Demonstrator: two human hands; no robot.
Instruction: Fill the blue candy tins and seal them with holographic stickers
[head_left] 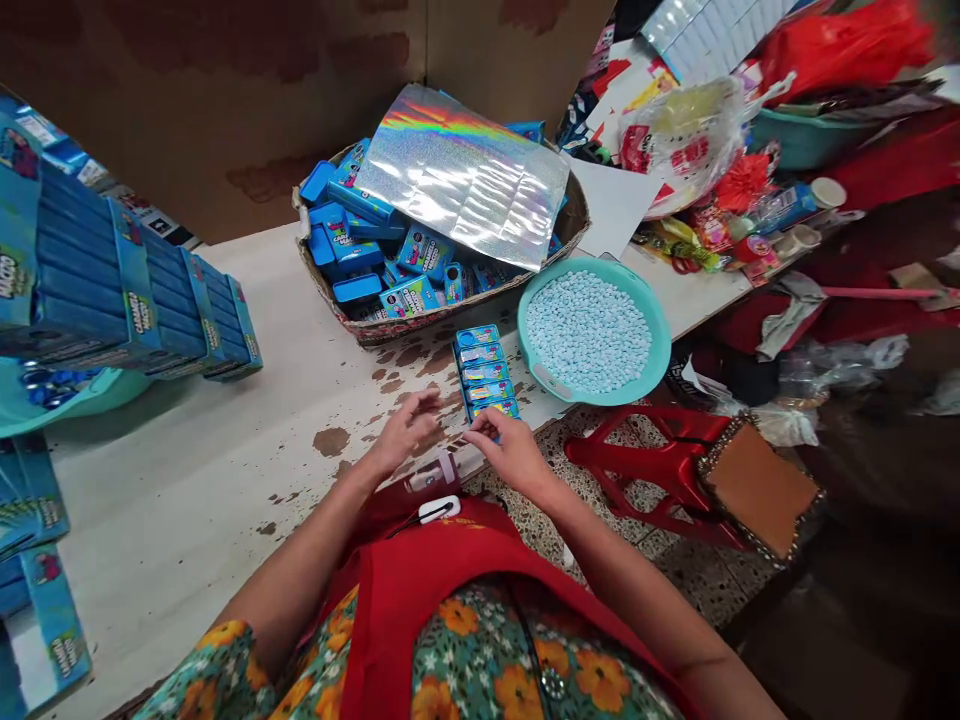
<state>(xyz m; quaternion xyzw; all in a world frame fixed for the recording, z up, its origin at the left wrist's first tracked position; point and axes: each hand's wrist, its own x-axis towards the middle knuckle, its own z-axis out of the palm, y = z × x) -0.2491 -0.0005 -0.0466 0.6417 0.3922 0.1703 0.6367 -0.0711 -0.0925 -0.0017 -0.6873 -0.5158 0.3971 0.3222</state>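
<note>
A row of several small blue boxes with colourful labels lies side by side at the table's front edge. My right hand is at the row's near end, thumb and fingertips pinched together; whatever they hold, if anything, is too small to make out. To the left of the row, my left hand hovers over the table edge, fingers curved and apart, with nothing seen in it. Right of the boxes, a turquoise basin holds many pale blue candies.
Behind the row stands a cardboard tray full of blue boxes, partly covered by a shiny holographic sheet. Stacked blue display packs rise at the left. A red stool stands on the floor to the right. Bags and wrappers crowd the far right.
</note>
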